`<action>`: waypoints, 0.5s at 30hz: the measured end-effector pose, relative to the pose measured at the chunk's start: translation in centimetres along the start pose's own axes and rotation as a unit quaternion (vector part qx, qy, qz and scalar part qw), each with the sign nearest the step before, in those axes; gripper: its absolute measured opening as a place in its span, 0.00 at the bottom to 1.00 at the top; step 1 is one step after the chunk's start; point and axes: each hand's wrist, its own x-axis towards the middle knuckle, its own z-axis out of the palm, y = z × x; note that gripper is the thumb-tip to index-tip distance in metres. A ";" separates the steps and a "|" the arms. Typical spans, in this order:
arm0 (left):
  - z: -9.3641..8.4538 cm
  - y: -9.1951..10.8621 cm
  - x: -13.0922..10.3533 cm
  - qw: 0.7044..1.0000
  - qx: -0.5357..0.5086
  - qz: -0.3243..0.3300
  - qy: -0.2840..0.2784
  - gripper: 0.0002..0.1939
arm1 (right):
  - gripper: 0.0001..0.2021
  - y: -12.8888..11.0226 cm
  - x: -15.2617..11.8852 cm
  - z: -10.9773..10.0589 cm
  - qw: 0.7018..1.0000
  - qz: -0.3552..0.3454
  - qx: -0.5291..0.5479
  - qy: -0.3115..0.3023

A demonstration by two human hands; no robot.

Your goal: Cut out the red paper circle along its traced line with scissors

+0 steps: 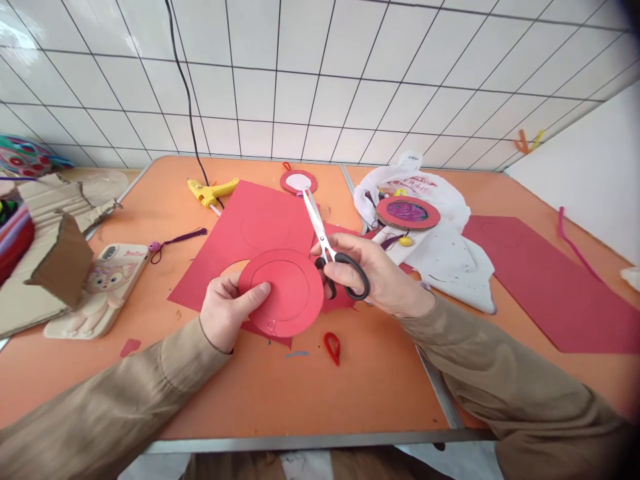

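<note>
Your left hand [226, 315] pinches a red paper disc [281, 292] by its left edge, thumb on top, holding it just above the orange surface [350, 387]. Your right hand [380, 273] is closed through the black handles of the scissors [327, 248], blades shut and pointing up and away, just right of the disc. Under both lies a red paper sheet [235, 233] with a round hole. A yellow glue gun [210, 192] lies beyond; a phone [100, 287] sits to the left.
</note>
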 end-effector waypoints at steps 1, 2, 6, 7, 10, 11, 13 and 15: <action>0.0 0.0 0.0 1.000 0.013 -0.010 -0.013 0.08 | 0.17 0.0 -0.1 0.2 1.000 0.009 -0.014 0.005; -0.1 -0.1 -0.1 0.999 0.025 -0.018 -0.028 0.08 | 0.17 0.1 -0.2 0.4 0.999 0.019 -0.028 0.012; -0.3 -0.2 0.0 0.995 0.056 -0.039 -0.068 0.09 | 0.15 0.4 -0.2 1.0 0.997 0.033 -0.031 0.060; -0.3 -0.2 0.1 0.995 0.052 -0.048 -0.073 0.10 | 0.15 0.5 -0.1 1.1 0.996 0.032 -0.022 0.075; -0.2 -0.2 0.1 0.993 0.016 -0.083 -0.077 0.12 | 0.14 0.9 0.1 1.5 0.993 0.023 -0.004 0.116; -0.1 -0.2 0.1 0.992 0.004 -0.099 -0.076 0.13 | 0.14 1.0 0.1 1.7 0.992 0.014 0.000 0.126; 0.0 -0.4 0.1 0.989 -0.012 -0.127 -0.072 0.13 | 0.13 1.3 0.1 1.9 0.990 -0.008 0.003 0.140; 0.2 -0.6 0.1 0.990 -0.020 -0.128 -0.053 0.13 | 0.13 1.4 0.1 2.0 0.989 -0.024 -0.002 0.143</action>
